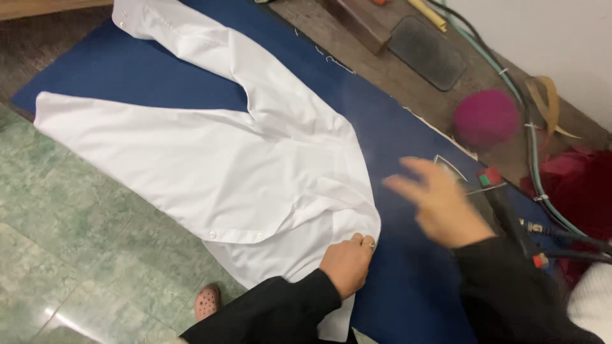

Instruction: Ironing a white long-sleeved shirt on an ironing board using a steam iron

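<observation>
A white shirt (210,159) lies spread on a dark blue padded board (395,274), one sleeve stretched toward the far end. My left hand (347,262) grips the shirt's near edge, fingers curled into the cloth. My right hand (437,200) hovers blurred above the board, fingers spread, holding nothing, just left of an iron (503,204) with a dark handle and red and green buttons.
A magenta round pad (486,118) and a dark flat pad (427,52) rest on the wooden bench beyond the board. Hoses and cables (532,153) run along the right side. Green tiled floor (76,255) lies to the left, with a pink clog (207,301) below.
</observation>
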